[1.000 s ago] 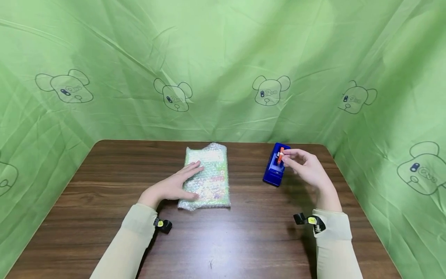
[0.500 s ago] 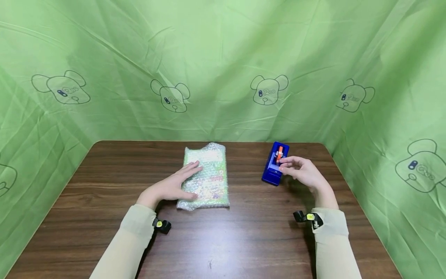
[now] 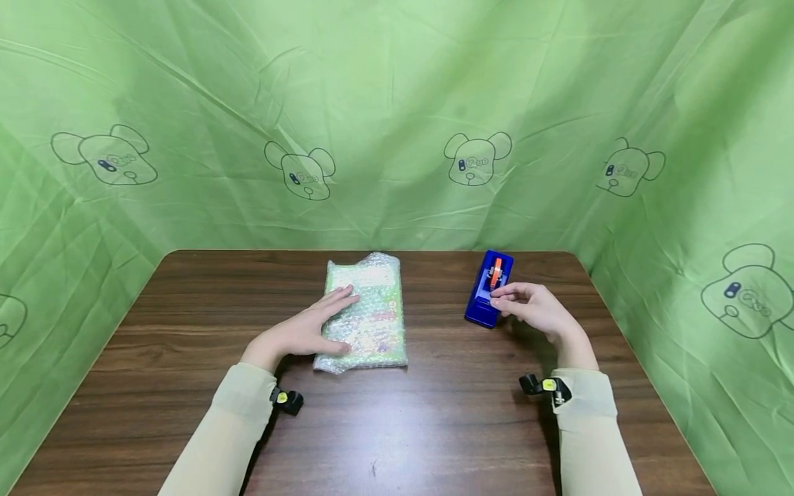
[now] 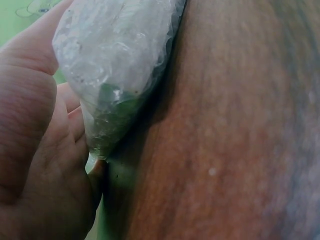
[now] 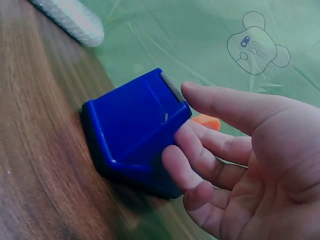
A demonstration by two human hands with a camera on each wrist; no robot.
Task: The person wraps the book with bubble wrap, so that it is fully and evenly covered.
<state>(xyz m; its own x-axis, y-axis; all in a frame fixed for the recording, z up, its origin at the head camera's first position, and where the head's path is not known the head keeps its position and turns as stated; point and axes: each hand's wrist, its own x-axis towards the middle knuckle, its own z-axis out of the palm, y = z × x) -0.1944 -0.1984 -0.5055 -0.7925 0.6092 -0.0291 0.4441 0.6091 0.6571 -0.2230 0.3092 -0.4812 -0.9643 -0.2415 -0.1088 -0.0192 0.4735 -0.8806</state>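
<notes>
At frame centre the left hand (image 3: pixel 304 332) lies flat, fingers spread, on the bubble-wrapped parcel (image 3: pixel 366 313); right of centre the right hand (image 3: pixel 535 310), fingers loosely curled, seemingly touches the blue tape dispenser (image 3: pixel 489 289) on the table (image 3: pixel 397 427)

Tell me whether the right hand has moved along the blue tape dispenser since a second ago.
Yes. The right hand has slid from the orange roll toward the near end of the blue tape dispenser, closer to the person.
</notes>
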